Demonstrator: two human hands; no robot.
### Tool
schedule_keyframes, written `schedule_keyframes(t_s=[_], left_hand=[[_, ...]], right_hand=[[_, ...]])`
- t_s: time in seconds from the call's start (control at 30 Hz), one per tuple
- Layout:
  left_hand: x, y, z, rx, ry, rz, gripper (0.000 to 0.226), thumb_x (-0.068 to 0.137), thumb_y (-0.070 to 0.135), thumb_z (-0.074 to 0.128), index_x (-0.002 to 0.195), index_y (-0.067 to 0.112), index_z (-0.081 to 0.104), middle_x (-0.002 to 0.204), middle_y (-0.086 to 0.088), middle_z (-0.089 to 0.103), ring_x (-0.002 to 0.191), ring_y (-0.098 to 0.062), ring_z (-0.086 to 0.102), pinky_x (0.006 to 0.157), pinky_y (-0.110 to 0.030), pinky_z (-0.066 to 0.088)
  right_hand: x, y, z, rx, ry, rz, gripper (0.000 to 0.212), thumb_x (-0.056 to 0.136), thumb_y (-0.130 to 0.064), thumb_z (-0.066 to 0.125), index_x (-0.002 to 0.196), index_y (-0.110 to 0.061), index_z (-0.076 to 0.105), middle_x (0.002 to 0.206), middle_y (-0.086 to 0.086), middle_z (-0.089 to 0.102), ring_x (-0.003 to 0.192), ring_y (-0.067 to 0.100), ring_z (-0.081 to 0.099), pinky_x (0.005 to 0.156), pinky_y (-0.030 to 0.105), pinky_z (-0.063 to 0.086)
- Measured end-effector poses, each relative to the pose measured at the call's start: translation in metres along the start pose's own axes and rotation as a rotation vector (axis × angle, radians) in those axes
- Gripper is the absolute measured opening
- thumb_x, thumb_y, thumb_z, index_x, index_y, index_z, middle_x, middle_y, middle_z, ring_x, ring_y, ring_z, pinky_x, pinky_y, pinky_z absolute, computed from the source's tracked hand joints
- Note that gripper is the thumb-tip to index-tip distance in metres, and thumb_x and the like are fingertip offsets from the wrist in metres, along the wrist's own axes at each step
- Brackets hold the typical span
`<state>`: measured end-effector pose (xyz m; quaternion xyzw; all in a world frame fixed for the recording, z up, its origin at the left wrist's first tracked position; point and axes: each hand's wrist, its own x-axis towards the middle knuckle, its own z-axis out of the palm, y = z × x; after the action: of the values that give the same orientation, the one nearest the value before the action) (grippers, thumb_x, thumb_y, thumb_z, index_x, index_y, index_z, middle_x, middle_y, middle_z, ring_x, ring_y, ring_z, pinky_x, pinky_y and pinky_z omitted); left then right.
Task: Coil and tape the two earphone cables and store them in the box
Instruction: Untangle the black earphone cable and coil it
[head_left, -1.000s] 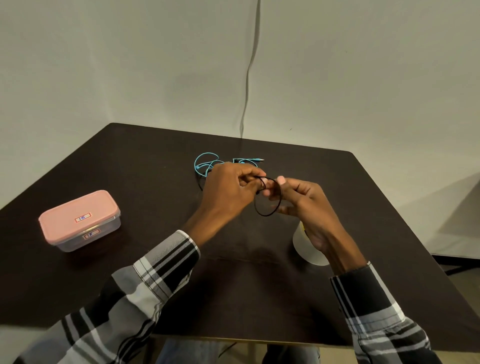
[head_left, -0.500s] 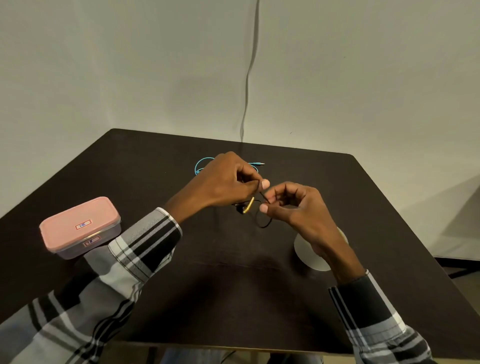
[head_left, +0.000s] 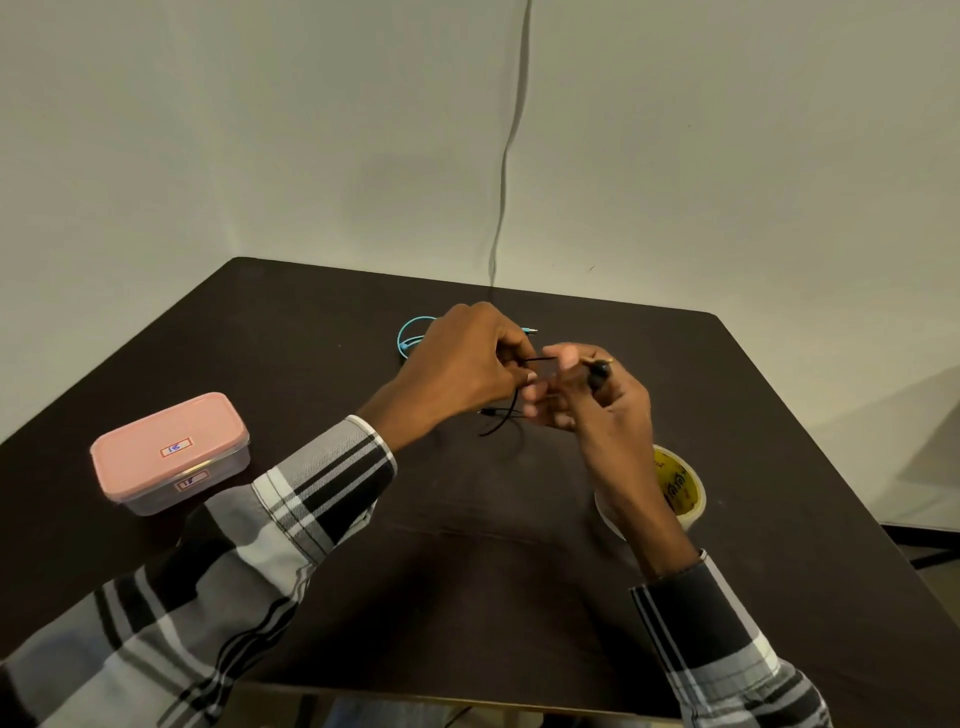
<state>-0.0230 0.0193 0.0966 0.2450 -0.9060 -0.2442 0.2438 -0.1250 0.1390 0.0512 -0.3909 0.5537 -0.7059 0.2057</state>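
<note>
1. Work position: both hands meet just above the dark table (head_left: 467, 571) at the centre of the frame. The left hand (head_left: 467, 364) has its fingers curled and pinches the black earphone cable (head_left: 501, 418). The right hand (head_left: 597, 400) is also curled, holding the same cable with a black earbud (head_left: 598, 375) showing between its fingers.

2. Cable state: a short strand spans the gap between the two hands, and loose ends hang below them toward the table. No tidy coil is visible, so the coiling step appears to be in progress.

3. Recommended technique: one hand should anchor the loops while the other feeds cable round in even turns. Slack tails are likely to spring open, so they should be gathered into the bundle before any tape goes on.

4. Tape: the tape roll (head_left: 680, 486) lies at the right of the frame, just beside the right wrist. The coil should stay pinched in one hand while the other fetches it.

5. Second cable: the blue earphone cable (head_left: 408, 338) lies on the table above the left hand, partly hidden by it, and looks untaped.

6. Storage: the box (head_left: 171, 452) sits at the left of the frame, well apart from the hands, with its pink lid on. It will need opening.
</note>
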Motion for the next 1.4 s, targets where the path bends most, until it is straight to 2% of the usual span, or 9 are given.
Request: schedule_keyframes(t_s=[0.1,0.23,0.33,0.53,0.73,0.93,1.2,1.33,1.4], left_hand=[[-0.001,-0.006,-0.002,-0.196,-0.079,-0.04,0.031,0.08,0.018,0.077,0.11,0.022,0.072,0.075,0.006,0.072,0.059,0.004,0.061,0.063,-0.011,0.045],[-0.006,-0.017,-0.006,-0.659,-0.099,-0.138,0.039,0.079,0.003,0.077,0.116,0.01,0.065,0.079,-0.007,0.072,0.077,-0.021,0.074,0.071,-0.031,0.061],[-0.007,-0.015,-0.009,-0.793,-0.104,-0.173,0.039,0.079,0.001,0.077,0.116,0.006,0.065,0.09,-0.017,0.07,0.08,-0.022,0.074,0.069,-0.029,0.061],[0.005,-0.006,-0.004,-0.753,-0.03,-0.094,0.036,0.074,0.009,0.083,0.107,0.008,0.071,0.082,-0.006,0.075,0.074,-0.011,0.071,0.07,-0.019,0.054],[0.02,-0.003,-0.007,-0.736,0.037,-0.063,0.034,0.072,0.016,0.085,0.103,0.01,0.072,0.084,-0.01,0.075,0.077,-0.013,0.071,0.081,-0.027,0.057],[0.023,-0.02,-0.003,-0.625,0.005,-0.03,0.034,0.081,0.025,0.078,0.112,0.014,0.07,0.093,-0.002,0.076,0.089,-0.01,0.072,0.076,-0.018,0.053],[0.015,-0.062,0.025,-0.131,0.008,-0.079,0.057,0.08,0.029,0.078,0.133,0.024,0.057,0.133,0.003,0.057,0.12,-0.012,0.054,0.101,-0.033,0.045],[0.019,-0.069,0.035,-0.029,-0.003,-0.11,0.039,0.084,0.036,0.072,0.12,0.024,0.066,0.117,0.006,0.065,0.106,-0.007,0.058,0.089,-0.032,0.048],[0.019,-0.072,0.036,-0.073,-0.039,-0.083,0.017,0.089,0.031,0.068,0.099,0.019,0.075,0.087,0.01,0.071,0.075,0.004,0.059,0.07,-0.026,0.044]], right_hand=[[0.001,-0.001,-0.006,0.106,0.12,0.047,0.019,0.095,-0.022,0.061,0.105,-0.007,0.068,0.078,0.009,0.072,0.072,0.021,0.069,0.069,0.031,0.06],[0.003,0.005,-0.015,0.104,0.153,0.128,0.012,0.09,-0.008,0.069,0.101,-0.004,0.071,0.083,0.009,0.075,0.077,0.018,0.071,0.073,0.031,0.06],[0.003,0.011,-0.012,-0.019,0.105,0.157,0.014,0.086,-0.009,0.074,0.1,-0.005,0.073,0.089,0.012,0.077,0.083,0.02,0.073,0.071,0.03,0.056],[0.006,0.007,0.003,-0.014,-0.045,0.154,0.013,0.096,-0.012,0.061,0.098,-0.014,0.073,0.093,0.006,0.078,0.096,0.018,0.071,0.086,0.03,0.054],[0.008,-0.002,0.003,0.1,-0.086,0.235,0.05,0.101,-0.048,0.037,0.098,-0.012,0.072,0.102,0.01,0.077,0.108,0.022,0.07,0.101,0.045,0.048],[0.009,-0.007,-0.006,-0.063,-0.041,0.093,0.019,0.097,-0.02,0.06,0.1,-0.009,0.075,0.099,0.007,0.077,0.105,0.02,0.071,0.099,0.051,0.052],[0.019,-0.016,-0.022,-0.146,-0.121,0.092,0.021,0.101,-0.018,0.052,0.09,-0.012,0.069,0.088,0.008,0.078,0.098,0.024,0.073,0.096,0.051,0.054],[0.022,-0.03,-0.028,-0.255,-0.175,-0.004,0.021,0.102,-0.016,0.051,0.093,-0.012,0.069,0.085,0.004,0.077,0.092,0.021,0.074,0.085,0.041,0.058],[0.025,-0.037,-0.031,-0.288,-0.156,-0.055,0.022,0.103,-0.017,0.05,0.095,-0.013,0.069,0.076,0.001,0.075,0.079,0.014,0.073,0.071,0.025,0.058]])
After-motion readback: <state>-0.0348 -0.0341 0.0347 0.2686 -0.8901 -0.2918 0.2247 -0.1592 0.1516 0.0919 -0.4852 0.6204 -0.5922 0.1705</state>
